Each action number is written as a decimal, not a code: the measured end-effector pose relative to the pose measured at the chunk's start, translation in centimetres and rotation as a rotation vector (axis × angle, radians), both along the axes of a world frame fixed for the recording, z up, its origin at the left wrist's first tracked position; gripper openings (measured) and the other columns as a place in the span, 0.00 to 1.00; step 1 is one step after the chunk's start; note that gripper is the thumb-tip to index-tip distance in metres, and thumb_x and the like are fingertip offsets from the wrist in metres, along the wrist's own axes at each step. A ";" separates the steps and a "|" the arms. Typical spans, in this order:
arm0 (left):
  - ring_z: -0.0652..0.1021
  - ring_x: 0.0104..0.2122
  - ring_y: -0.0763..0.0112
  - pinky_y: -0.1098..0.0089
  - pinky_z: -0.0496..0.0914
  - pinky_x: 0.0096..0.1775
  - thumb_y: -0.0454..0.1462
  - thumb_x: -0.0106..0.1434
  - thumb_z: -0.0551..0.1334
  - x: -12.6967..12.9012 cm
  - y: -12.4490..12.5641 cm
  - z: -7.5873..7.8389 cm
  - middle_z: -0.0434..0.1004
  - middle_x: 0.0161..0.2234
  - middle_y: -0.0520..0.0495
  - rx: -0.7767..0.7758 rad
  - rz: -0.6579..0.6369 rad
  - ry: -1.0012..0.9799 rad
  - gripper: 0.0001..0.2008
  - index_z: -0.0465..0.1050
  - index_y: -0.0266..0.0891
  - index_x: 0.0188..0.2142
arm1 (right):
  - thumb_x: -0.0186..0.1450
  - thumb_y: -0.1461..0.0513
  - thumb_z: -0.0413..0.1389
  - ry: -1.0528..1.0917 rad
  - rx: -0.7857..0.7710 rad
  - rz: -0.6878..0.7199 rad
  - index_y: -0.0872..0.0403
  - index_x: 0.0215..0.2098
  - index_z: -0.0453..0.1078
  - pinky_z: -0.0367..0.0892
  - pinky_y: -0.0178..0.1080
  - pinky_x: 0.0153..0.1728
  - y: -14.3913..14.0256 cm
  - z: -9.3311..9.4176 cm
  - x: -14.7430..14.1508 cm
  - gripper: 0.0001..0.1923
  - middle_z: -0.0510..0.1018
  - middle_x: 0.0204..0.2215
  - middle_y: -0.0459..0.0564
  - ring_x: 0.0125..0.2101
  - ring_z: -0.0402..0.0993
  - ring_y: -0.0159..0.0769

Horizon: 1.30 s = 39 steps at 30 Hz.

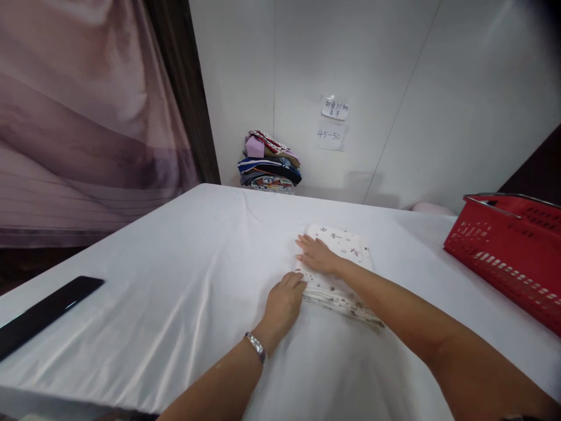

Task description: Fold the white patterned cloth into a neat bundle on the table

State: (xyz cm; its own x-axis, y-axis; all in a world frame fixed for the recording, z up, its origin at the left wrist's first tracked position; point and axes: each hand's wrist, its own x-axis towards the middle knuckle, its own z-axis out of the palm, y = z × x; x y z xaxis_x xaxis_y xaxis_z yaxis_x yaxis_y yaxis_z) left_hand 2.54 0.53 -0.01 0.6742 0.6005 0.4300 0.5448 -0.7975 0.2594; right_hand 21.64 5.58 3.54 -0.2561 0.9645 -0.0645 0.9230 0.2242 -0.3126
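A folded white cloth [337, 237] with a small dark leaf-like print lies on the white-covered table, its stacked layers showing along the near edge. My right hand [318, 255] rests flat on top of it near the left side, fingers stretched out. At the cloth's near left corner, my left hand [284, 297] has its fingers bent together over the edge, and the thumb is hidden. A silver bracelet [256, 346] circles my left wrist. My right forearm covers part of the cloth's right half.
A red plastic basket [504, 257] with a metal handle stands at the right. A dark flat phone-like object [48, 316] lies at the left. Folded fabrics [270, 166] are piled against the wall beyond the table [175, 245]. Paper signs [332, 135] hang there; a pinkish curtain [87, 117] hangs left.
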 end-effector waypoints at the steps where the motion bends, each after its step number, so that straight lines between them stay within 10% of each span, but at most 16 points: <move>1: 0.70 0.47 0.65 0.66 0.69 0.45 0.24 0.59 0.53 0.0 0.0 -0.1 0.73 0.46 0.46 -0.008 -0.011 0.004 0.15 0.71 0.39 0.41 | 0.67 0.45 0.37 -0.025 0.027 -0.047 0.56 0.66 0.45 0.32 0.51 0.61 0.6 -0.2 0.3 0.35 0.42 0.66 0.54 0.65 0.33 0.44; 20: 0.68 0.43 0.66 0.68 0.68 0.41 0.24 0.54 0.52 0.4 0.2 0.5 0.71 0.42 0.48 -0.226 0.063 0.178 0.14 0.67 0.40 0.36 | 0.66 0.45 0.35 -0.082 0.039 -0.240 0.54 0.65 0.46 0.34 0.51 0.61 6.2 -2.9 3.5 0.35 0.41 0.66 0.51 0.65 0.34 0.43; 27: 0.69 0.44 0.64 0.66 0.69 0.39 0.24 0.55 0.52 0.3 0.5 -0.1 0.71 0.42 0.47 -0.132 0.039 0.089 0.14 0.66 0.42 0.37 | 0.66 0.44 0.38 -0.033 0.042 -0.252 0.53 0.64 0.49 0.36 0.56 0.59 0.7 -1.8 4.7 0.34 0.45 0.66 0.56 0.65 0.37 0.47; 33: 0.69 0.46 0.63 0.66 0.70 0.37 0.25 0.56 0.52 0.5 0.5 0.0 0.72 0.44 0.46 -0.118 0.053 0.076 0.14 0.67 0.42 0.38 | 0.62 0.48 0.50 0.205 0.093 -0.538 0.51 0.55 0.64 0.31 0.55 0.60 -5.7 -1.8 10.3 0.27 0.55 0.63 0.54 0.64 0.42 0.46; 39: 0.68 0.49 0.63 0.65 0.70 0.40 0.26 0.57 0.52 0.4 0.6 0.2 0.71 0.47 0.44 -0.090 0.048 0.065 0.14 0.67 0.40 0.41 | 0.62 0.47 0.48 0.514 0.175 -0.843 0.56 0.55 0.65 0.54 0.49 0.57 -10.0 -2.5 12.9 0.30 0.66 0.57 0.57 0.58 0.58 0.47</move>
